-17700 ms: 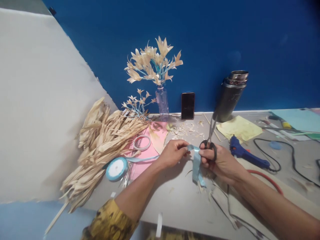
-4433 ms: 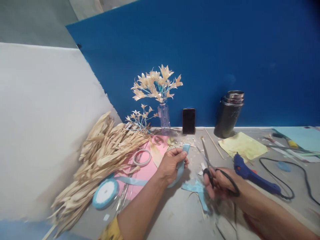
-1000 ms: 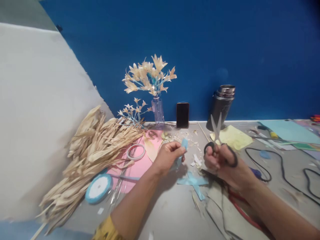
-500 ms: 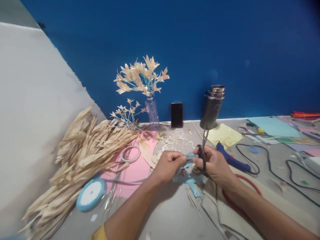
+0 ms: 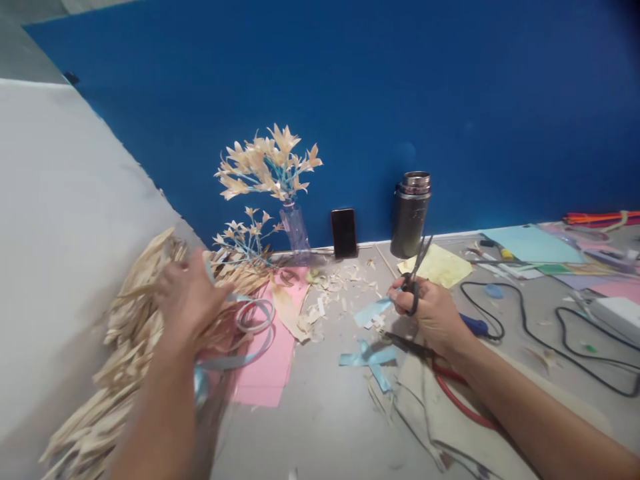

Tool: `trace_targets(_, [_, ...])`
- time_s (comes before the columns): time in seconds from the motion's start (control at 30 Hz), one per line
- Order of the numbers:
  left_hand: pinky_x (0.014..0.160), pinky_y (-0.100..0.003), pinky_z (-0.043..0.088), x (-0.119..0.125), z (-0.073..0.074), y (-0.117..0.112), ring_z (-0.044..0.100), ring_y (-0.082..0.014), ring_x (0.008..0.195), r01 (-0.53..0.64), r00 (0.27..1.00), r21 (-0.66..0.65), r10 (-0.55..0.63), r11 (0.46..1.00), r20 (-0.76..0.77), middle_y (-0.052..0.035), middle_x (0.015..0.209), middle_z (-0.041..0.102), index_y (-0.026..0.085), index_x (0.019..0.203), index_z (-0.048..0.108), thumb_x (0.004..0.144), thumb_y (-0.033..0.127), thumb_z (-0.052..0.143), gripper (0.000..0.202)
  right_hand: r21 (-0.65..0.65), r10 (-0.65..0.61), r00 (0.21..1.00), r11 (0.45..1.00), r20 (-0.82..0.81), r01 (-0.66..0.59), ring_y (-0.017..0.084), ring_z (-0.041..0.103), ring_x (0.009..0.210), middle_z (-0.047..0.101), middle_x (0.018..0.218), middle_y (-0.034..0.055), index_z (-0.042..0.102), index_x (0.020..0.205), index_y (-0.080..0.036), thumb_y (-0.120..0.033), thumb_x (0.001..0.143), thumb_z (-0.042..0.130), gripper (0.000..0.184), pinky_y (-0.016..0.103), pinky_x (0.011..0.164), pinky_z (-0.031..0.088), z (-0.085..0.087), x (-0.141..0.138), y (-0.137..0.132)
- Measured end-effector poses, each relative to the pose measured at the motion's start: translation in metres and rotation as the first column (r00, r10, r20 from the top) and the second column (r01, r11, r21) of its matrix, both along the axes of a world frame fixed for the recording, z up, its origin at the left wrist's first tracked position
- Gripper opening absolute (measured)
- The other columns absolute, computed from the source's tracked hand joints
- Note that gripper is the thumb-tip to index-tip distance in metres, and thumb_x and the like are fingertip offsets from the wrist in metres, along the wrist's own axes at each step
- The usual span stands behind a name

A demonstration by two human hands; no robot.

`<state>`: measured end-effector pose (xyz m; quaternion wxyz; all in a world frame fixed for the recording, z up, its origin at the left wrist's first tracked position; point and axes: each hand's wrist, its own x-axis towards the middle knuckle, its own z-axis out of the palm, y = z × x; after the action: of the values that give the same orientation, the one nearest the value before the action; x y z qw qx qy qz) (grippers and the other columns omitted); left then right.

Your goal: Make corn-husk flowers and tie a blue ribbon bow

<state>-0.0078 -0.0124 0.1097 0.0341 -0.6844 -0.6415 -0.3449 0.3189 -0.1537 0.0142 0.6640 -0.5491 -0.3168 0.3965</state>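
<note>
My left hand [image 5: 193, 297], blurred by motion, is over the dried corn husks [image 5: 135, 333], with light blue ribbon [image 5: 233, 362] running up to it between thumb and fingers. The ribbon loops around a white tape roll [image 5: 256, 316] and back to its spool [image 5: 201, 385], mostly hidden by my forearm. My right hand [image 5: 433, 310] is closed around black-handled scissors [image 5: 419, 263], blades pointing up. By its fingertips is a short blue ribbon piece [image 5: 373, 312]; whether they touch it is unclear. Crossed blue ribbon strips [image 5: 367, 360] lie on the table below.
Behind are husk flowers [image 5: 270, 163] in a clear vase [image 5: 295, 233], a phone [image 5: 344, 233] and an uncapped flask [image 5: 411, 213]. Red-handled pliers [image 5: 465, 400] lie under my right forearm, beside a blue glue gun [image 5: 474, 325] and black cable [image 5: 523, 327]. Pink paper [image 5: 265, 383] is at left.
My left hand has left the ribbon pieces and moved left to the husks, lifting the long ribbon into a loop. My right hand has stayed near its place with the scissors.
</note>
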Motion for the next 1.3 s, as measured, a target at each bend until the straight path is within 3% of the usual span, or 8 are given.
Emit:
trace_targets(0.13, [0.098,-0.047,0.045,0.006,0.002,-0.028,0.063,-0.0352,0.110,-0.114,0.990,0.226,0.092,0.967,0.105,-0.0127,0.110,0.072,0.017,0.110,0.072,0.088,0.034,0.059,0.030,-0.030,0.022,0.998,0.999,0.058,-0.020,0.013,0.050,0.061,0.063,0.070,-0.0015,0.066,0.086,-0.018,-0.039,0.059,0.087,0.040,0.027,0.056,0.039,0.001,-0.004,-0.003])
trace_targets(0.2, [0.078,-0.040,0.051,0.037,-0.011,-0.051,0.068,-0.0294,0.081,0.104,0.937,0.118,-0.137,0.988,0.322,-0.0063,0.082,0.074,0.021,0.092,0.075,0.087,0.045,0.061,0.029,-0.036,0.052,0.997,0.998,0.061,-0.050,0.013,0.050,0.061,0.063,0.071,-0.0010,0.066,0.086,-0.019,-0.040,0.060,0.087,0.039,0.027,0.056,0.039,-0.001,-0.007,-0.003])
trace_targets(0.3, [0.072,-0.034,0.051,0.097,-0.040,-0.081,0.068,-0.0266,0.084,0.655,0.713,-0.245,-0.476,0.715,0.516,-0.0076,0.089,0.077,0.021,0.095,0.078,0.082,0.044,0.066,0.029,-0.032,0.105,0.993,0.994,0.061,-0.103,0.013,0.049,0.060,0.060,0.068,-0.0025,0.065,0.086,-0.019,-0.041,0.061,0.088,0.041,0.026,0.056,0.039,-0.006,-0.012,-0.003])
trace_targets(0.4, [0.065,-0.028,0.045,0.143,-0.069,-0.092,0.065,-0.0216,0.076,0.815,0.572,-0.362,-0.520,0.453,0.634,-0.0052,0.080,0.075,0.018,0.084,0.077,0.076,0.030,0.067,0.017,-0.010,0.161,0.985,0.987,0.067,-0.160,0.015,0.055,0.065,0.065,0.074,-0.0008,0.064,0.088,-0.019,-0.043,0.064,0.086,0.041,0.027,0.059,0.043,-0.007,-0.013,-0.003])
trace_targets(0.8, [0.055,-0.025,0.037,0.152,-0.103,-0.076,0.050,-0.0140,0.051,0.830,0.525,-0.375,-0.355,0.413,0.773,0.0000,0.052,0.057,0.018,0.058,0.058,0.078,0.042,0.069,0.033,-0.021,0.104,0.964,0.995,0.244,-0.102,0.011,0.046,0.056,0.054,0.061,-0.0066,0.059,0.079,-0.020,-0.019,0.066,0.069,0.016,0.023,0.052,0.036,-0.008,-0.016,0.005])
trace_targets(1.07, [0.062,-0.027,0.045,0.141,-0.107,-0.073,0.058,-0.0160,0.060,0.881,0.374,-0.284,-0.191,0.378,0.907,-0.0054,0.066,0.068,0.017,0.062,0.069,0.072,0.054,0.081,0.040,-0.084,0.096,0.928,0.994,0.359,-0.071,0.010,0.047,0.056,0.058,0.062,-0.0044,0.066,0.079,-0.018,-0.025,0.070,0.078,0.017,0.023,0.051,0.035,0.032,0.037,-0.013])
trace_targets(1.2, [0.091,-0.043,0.053,0.143,-0.097,-0.088,0.070,-0.0289,0.097,0.952,0.155,-0.130,-0.071,0.279,0.985,-0.0143,0.121,0.072,0.017,0.065,0.075,0.066,0.047,0.089,0.032,-0.192,0.450,0.890,0.882,0.079,-0.430,0.006,0.045,0.046,0.068,0.063,-0.0007,0.070,0.076,-0.014,-0.026,0.072,0.077,0.015,0.019,0.043,0.030,0.020,0.017,-0.022])
trace_targets(1.3, [0.098,-0.054,0.050,0.145,-0.098,-0.098,0.067,-0.0369,0.110,0.985,0.014,-0.016,0.015,0.174,1.000,-0.0149,0.126,0.071,0.018,0.064,0.076,0.066,0.044,0.090,0.029,-0.165,0.650,0.757,0.742,-0.062,-0.650,0.005,0.050,0.048,0.068,0.062,-0.0030,0.071,0.075,-0.014,-0.029,0.065,0.087,0.024,0.017,0.044,0.031,0.000,-0.006,-0.020])
